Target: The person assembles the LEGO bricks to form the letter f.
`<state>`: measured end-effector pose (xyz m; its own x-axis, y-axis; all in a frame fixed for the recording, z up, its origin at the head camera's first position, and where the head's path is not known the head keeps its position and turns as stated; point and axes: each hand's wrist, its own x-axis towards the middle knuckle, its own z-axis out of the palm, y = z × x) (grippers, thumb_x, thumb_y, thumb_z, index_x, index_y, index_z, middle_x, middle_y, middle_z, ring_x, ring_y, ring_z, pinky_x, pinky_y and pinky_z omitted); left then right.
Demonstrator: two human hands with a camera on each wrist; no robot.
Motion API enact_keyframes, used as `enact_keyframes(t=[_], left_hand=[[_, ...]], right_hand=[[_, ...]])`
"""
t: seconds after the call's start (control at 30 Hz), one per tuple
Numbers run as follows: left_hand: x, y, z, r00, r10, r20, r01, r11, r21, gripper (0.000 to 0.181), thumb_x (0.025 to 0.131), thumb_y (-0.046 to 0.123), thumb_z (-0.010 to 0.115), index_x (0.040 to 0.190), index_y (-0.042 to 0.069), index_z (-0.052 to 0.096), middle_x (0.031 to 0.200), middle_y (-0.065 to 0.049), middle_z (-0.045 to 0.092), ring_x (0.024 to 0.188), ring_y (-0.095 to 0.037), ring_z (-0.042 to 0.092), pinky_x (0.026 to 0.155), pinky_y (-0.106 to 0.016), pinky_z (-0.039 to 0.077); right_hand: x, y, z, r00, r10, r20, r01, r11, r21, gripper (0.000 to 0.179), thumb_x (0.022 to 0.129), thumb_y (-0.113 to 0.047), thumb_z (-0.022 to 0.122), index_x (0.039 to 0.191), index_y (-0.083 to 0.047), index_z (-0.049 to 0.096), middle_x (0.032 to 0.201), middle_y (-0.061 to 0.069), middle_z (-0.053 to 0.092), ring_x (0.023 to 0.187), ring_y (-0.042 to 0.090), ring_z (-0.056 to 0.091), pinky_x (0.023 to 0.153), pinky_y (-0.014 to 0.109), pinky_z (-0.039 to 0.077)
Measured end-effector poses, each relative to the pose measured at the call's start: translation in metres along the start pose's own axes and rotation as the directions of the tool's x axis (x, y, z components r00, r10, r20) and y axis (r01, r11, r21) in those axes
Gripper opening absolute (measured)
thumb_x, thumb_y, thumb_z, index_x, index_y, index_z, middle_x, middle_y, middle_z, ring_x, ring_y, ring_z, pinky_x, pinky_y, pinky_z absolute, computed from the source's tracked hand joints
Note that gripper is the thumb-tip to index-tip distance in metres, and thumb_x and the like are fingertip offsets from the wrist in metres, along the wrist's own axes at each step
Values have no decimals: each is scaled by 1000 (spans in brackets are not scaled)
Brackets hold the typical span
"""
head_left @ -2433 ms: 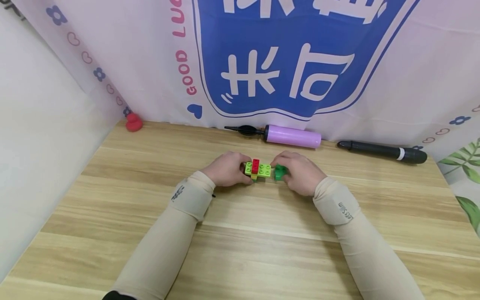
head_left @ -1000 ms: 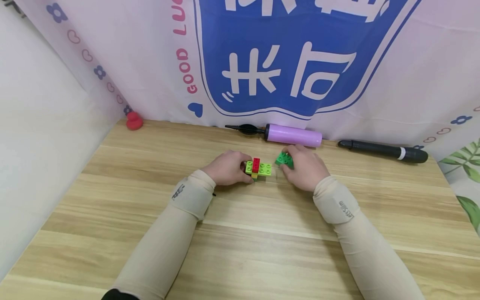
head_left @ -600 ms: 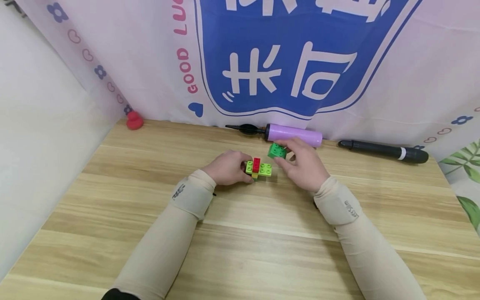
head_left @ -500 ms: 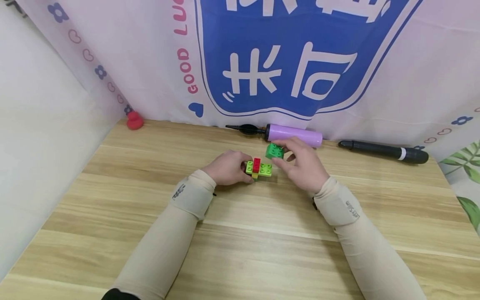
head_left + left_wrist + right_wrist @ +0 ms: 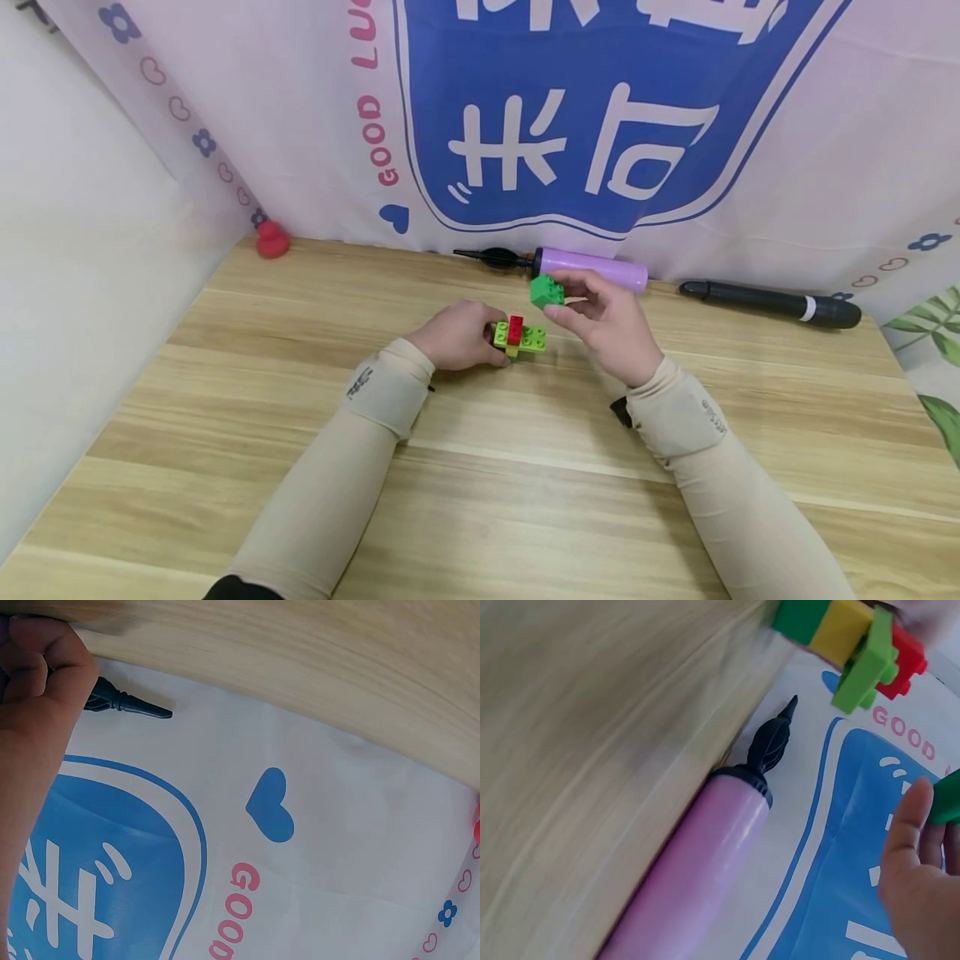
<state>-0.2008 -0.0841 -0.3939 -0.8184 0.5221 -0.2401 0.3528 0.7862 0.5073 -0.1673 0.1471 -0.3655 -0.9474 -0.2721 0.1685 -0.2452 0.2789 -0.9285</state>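
My left hand (image 5: 462,335) grips the left end of a small stack of toy building bricks on the table. On top of it is a red brick (image 5: 515,330), set across a lime-green plate (image 5: 535,339). The right wrist view shows a yellow brick (image 5: 841,631) and a dark green brick (image 5: 801,620) beneath that plate. Above and right of the stack, my right hand (image 5: 611,325) pinches a green brick (image 5: 546,292) between thumb and fingers, tilted with its studs facing right. In the left wrist view the left hand (image 5: 45,682) shows, with its bricks hidden.
Along the back of the wooden table (image 5: 480,500) lie a purple hand pump (image 5: 592,268) with a black nozzle and a black microphone-like stick (image 5: 772,305). A red rubber duck-shaped toy (image 5: 272,240) sits at the back left corner. A printed cloth (image 5: 315,125) hangs behind.
My right hand has lifted the green brick off the table, moved it up and slightly left, and turned it so its studs face right. My left hand stays on the stack.
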Motion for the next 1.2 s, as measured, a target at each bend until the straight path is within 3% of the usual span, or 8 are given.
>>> enact_keyframes(t=[0.2, 0.5, 0.77, 0.93, 1.2], left_hand=[[0, 0, 0, 1000, -2, 1, 2, 1000, -3, 30, 90, 30, 87, 111, 14, 72, 90, -1, 66, 83, -18, 57, 76, -32, 46], [1, 0, 1, 1000, -4, 1, 4, 1000, -2, 32, 90, 30, 87, 114, 14, 73, 91, -1, 67, 84, -18, 58, 77, -32, 47], [0, 0, 0, 1000, 8, 3, -8, 1000, -11, 30, 90, 29, 87, 111, 14, 73, 87, -1, 65, 80, -17, 57, 74, -30, 46], [0, 1, 0, 1000, 17, -1, -17, 1000, -11, 30, 90, 29, 87, 111, 13, 73, 88, 0, 67, 81, -16, 58, 75, -30, 47], [0, 0, 0, 1000, 21, -6, -21, 1000, -6, 30, 90, 29, 87, 110, 13, 73, 88, 0, 66, 80, -16, 58, 74, -30, 47]], right_hand=[[1, -2, -1, 998, 49, -25, -48, 997, 53, 43, 97, -2, 75, 138, 2, 63, 127, 20, 67, 108, 18, 67, 92, 21, 57], [1, 2, 8, 999, 21, -25, -22, 999, -30, 42, 95, -3, 77, 136, 0, 68, 128, 18, 69, 117, 27, 65, 94, 22, 55], [-1, 4, 16, 1000, -14, -16, 11, 989, -146, 42, 93, -8, 81, 134, -7, 72, 127, 10, 72, 113, 25, 68, 95, 32, 57], [-2, 5, 19, 1000, -27, 2, 27, 986, -166, 41, 93, -8, 82, 132, -7, 73, 125, 8, 74, 108, 23, 69, 95, 40, 59], [-2, 5, 21, 999, -34, 14, 36, 978, -207, 37, 93, -9, 82, 129, -9, 74, 122, 7, 75, 102, 24, 71, 94, 42, 59]])
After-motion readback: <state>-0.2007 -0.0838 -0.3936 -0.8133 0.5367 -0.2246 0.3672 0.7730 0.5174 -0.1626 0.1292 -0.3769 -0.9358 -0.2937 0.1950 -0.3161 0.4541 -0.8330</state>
